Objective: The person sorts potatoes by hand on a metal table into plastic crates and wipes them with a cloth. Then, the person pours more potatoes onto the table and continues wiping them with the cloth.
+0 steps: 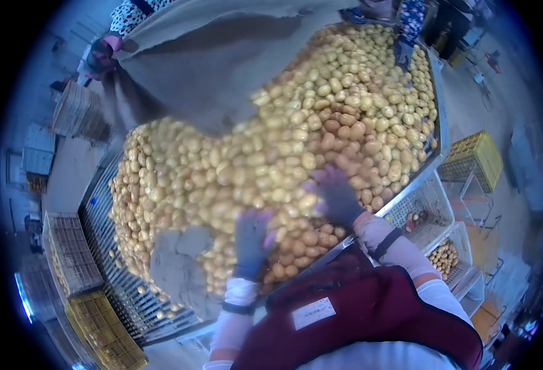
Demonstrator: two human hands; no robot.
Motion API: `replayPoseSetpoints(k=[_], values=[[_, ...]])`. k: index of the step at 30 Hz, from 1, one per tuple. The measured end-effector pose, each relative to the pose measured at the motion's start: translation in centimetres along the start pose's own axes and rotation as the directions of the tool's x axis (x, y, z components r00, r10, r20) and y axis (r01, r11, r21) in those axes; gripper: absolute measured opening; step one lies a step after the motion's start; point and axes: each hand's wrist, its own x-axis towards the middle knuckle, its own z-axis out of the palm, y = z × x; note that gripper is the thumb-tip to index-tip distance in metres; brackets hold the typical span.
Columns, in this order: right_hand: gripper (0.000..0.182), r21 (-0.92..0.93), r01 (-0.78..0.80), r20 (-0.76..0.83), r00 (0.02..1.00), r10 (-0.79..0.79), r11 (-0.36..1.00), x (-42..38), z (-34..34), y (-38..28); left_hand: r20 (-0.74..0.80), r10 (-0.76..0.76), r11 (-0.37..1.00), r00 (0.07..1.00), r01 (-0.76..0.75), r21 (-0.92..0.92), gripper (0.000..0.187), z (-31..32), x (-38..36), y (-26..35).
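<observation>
A large heap of smooth yellow and brown, potato-like produce point(222, 166) covers a slatted metal sorting table point(105, 203). My left hand point(253, 239), in a dark glove with pinkish fingertips, reaches over the near side of the heap, its fingers stretched out. My right hand point(335, 196), gloved the same way, lies over the heap farther right with fingers spread. Both look empty, though blur hides whether they touch the pieces. Browner pieces lie between and beyond them. A grey cloth point(182, 262) rests on the heap to the left of my left hand.
Across the table, a person's gloved hand point(103, 54) grips a large brown sheet point(216, 68) over the heap. Another person's hand point(403, 54) touches the far right side. White crates point(428, 200) stand at right, yellow crates point(478, 157) beyond; more crates point(74, 253) line the left.
</observation>
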Motion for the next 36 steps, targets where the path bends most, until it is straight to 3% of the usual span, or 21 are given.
replayPoseSetpoints(k=[1,4,10,14,15,16,17,18,19,22,24,26,27,28,29,30,32,35,36], values=[[0.06,-0.069,-0.044,0.074,0.996,0.049,0.997,0.8,-0.8,0.9,0.003,-0.02,1.0,1.0,0.02,0.008,0.048,0.3,-0.4,0.0],[0.055,-0.232,-0.007,-0.187,0.982,-0.038,0.973,2.7,0.4,4.7,0.006,-0.066,0.998,0.998,0.066,0.024,0.048,1.5,-0.6,-0.1],[0.051,-0.528,-0.098,-0.199,0.98,-0.011,0.843,9.5,-1.0,10.7,0.039,-0.111,0.994,0.993,0.112,-0.014,0.048,2.0,0.4,0.4],[0.04,-0.217,-0.444,-0.576,0.777,0.253,0.87,14.8,-0.1,6.3,0.077,-0.149,0.989,0.986,0.15,-0.008,0.046,1.5,1.4,1.0],[0.04,-0.043,-0.147,-0.507,0.856,0.105,0.988,15.5,0.3,4.7,0.072,-0.179,0.983,0.981,0.182,-0.035,0.045,1.5,1.6,1.2],[0.04,0.159,0.155,-0.462,0.885,-0.066,0.975,15.5,1.3,2.6,0.086,-0.179,0.982,0.98,0.184,-0.052,0.047,1.3,1.9,1.4],[0.039,0.082,0.412,-0.396,0.849,-0.35,0.907,15.4,2.0,0.0,0.101,-0.183,0.98,0.978,0.19,-0.067,0.049,1.1,2.1,1.6],[0.034,0.196,0.154,-0.256,0.961,-0.101,0.968,14.8,2.1,-2.9,0.117,-0.172,0.981,0.978,0.18,-0.07,0.051,1.0,2.0,1.7],[0.032,0.194,0.14,-0.253,0.963,-0.088,0.971,15.0,2.6,-2.7,0.133,-0.16,0.983,0.978,0.171,-0.074,0.053,1.0,2.0,1.8],[0.027,0.155,0.182,-0.216,0.965,-0.146,0.971,16.9,3.5,1.2,0.167,-0.113,0.993,0.98,0.119,-0.027,0.054,0.9,3.2,2.4],[0.028,-0.049,0.178,-0.011,0.984,-0.179,0.983,17.1,2.1,2.9,0.076,-0.123,0.984,0.989,0.131,-0.117,0.053,0.3,3.7,2.2],[0.018,-0.04,0.234,-0.006,0.972,-0.235,0.971,17.4,0.9,2.5,-0.033,-0.152,0.975,0.988,0.144,-0.167,0.047,-0.8,4.9,1.0],[0.014,-0.035,0.262,-0.004,0.965,-0.262,0.964,17.7,0.2,2.2,-0.091,-0.223,0.975,0.971,0.221,-0.03,0.045,-1.0,5.0,-0.5],[0.016,0.101,0.229,-0.006,0.973,-0.23,0.968,17.7,-0.1,1.5,-0.159,-0.283,0.948,0.946,0.301,0.101,0.043,-0.9,5.1,-2.3],[0.019,0.232,0.189,0.0,0.981,-0.195,0.954,17.2,-0.1,1.1,-0.19,-0.348,0.923,0.918,0.372,0.103,0.042,-1.1,5.4,-3.4],[0.037,0.108,0.26,-0.184,0.954,-0.238,0.959,15.9,1.4,0.8,-0.22,-0.412,0.892,0.884,0.44,0.1,0.04,-1.3,5.7,-4.4],[0.046,0.184,0.257,-0.195,0.956,-0.221,0.949,13.5,1.7,-0.6,-0.167,-0.551,0.834,0.818,0.535,-0.135,0.038,-1.6,6.7,-5.5],[0.054,0.219,0.239,-0.147,0.967,-0.21,0.946,13.8,0.7,-3.4,-0.231,-0.463,0.878,0.856,0.478,0.013,0.038,-0.3,7.2,-6.6],[0.056,0.217,0.227,-0.118,0.972,-0.206,0.949,13.7,0.6,-4.0,-0.222,-0.483,0.872,0.847,0.488,-0.036,0.037,-0.2,7.1,-7.0]])
